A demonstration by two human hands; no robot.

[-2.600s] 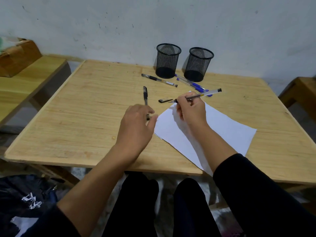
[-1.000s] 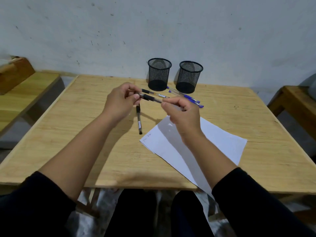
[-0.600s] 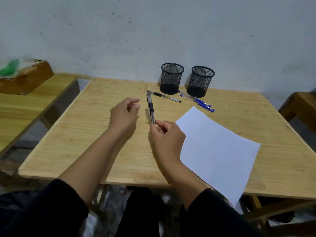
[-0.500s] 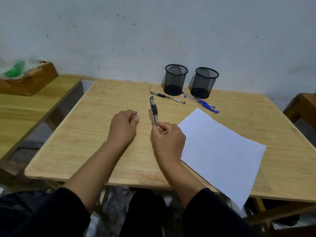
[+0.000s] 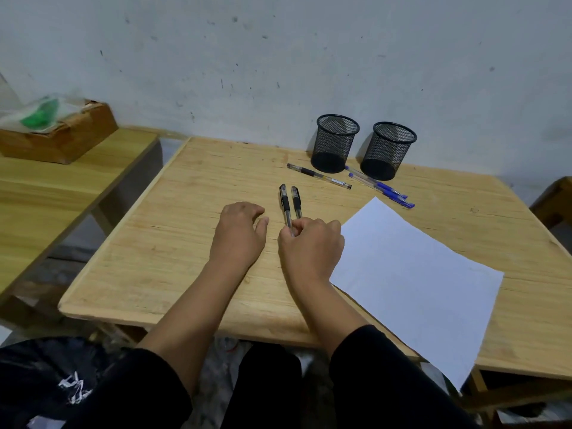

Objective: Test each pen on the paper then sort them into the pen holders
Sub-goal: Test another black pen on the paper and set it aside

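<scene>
Two capped black pens [image 5: 284, 204] lie side by side on the wooden table [image 5: 185, 243], pointing away from me. My right hand [image 5: 311, 247] pinches their near ends, its fingertips closed on the left pen's tip end. My left hand [image 5: 240, 233] rests palm down just left of them, holding nothing. A white sheet of paper [image 5: 411, 274] lies to the right of my right hand. Two black mesh pen holders [image 5: 335, 144] [image 5: 387, 150] stand at the back by the wall. Another black pen [image 5: 318, 176] and two blue pens [image 5: 382, 188] lie in front of them.
A second wooden table [image 5: 62, 193] stands to the left, with a wooden box [image 5: 62, 140] holding a plastic bag. A wooden stool [image 5: 554, 199] shows at the right edge. A dark bag [image 5: 46, 382] lies on the floor at lower left.
My right hand brought the black pen from the paper to the table's middle and laid it beside the other black pen. My left hand let go and settled flat on the table.
</scene>
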